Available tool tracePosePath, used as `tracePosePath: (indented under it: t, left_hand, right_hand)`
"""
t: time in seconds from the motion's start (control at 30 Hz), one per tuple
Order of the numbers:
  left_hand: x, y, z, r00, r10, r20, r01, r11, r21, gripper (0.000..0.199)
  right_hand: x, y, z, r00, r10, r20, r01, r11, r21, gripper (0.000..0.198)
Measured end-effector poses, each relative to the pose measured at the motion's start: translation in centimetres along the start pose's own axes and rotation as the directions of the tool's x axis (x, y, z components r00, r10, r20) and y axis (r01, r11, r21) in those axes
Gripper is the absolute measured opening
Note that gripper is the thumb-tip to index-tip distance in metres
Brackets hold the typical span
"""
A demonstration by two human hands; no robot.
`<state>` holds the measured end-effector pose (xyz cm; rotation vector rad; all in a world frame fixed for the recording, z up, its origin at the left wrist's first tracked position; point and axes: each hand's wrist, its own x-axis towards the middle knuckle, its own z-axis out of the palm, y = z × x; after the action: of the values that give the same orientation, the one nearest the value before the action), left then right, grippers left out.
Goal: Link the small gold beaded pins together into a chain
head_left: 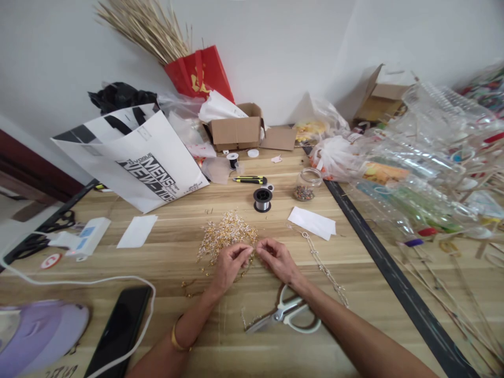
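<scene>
Both hands meet just in front of a loose pile of small gold and clear beads [224, 233] on the wooden table. My left hand [232, 262] pinches thumb and finger together, at the pile's near right edge. Close beside it, my right hand [276, 258] is pinched too, its fingertips almost touching the left ones. Whatever lies between the fingertips is too small to make out. Scissors [280, 314] with pale handles lie under my right forearm, a short thin chain by their blades. To the right stretches a beaded chain [321, 265].
Behind the pile are a wire spool [262, 200], a utility knife [250, 180] and a glass jar [306, 186] of beads. A white paper bag [157, 163] stands left, near a power strip [88, 237] and phone [120, 331]. Clear plastic bottles [413, 173] crowd the right.
</scene>
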<state>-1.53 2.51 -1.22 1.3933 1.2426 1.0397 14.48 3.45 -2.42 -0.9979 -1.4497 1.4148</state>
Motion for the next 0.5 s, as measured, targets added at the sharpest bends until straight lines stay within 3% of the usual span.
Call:
tracePosePath:
  t: [0.23, 0.5]
  left_hand:
    - [-0.01, -0.14, 0.11, 0.999, -0.025, 0.036, 0.022, 0.996, 0.088, 0.018]
    - [-0.08, 0.2, 0.15, 0.994, 0.025, 0.109, -0.04, 0.99, 0.137, 0.012]
  right_hand:
    - [-0.01, 0.08, -0.01, 1.0, -0.019, 0.009, 0.019, 1.0, -0.008, 0.023]
    - [-0.07, 0.17, -0.09, 0.999, -0.029, 0.03, 0.03, 0.999, -0.029, 0.022]
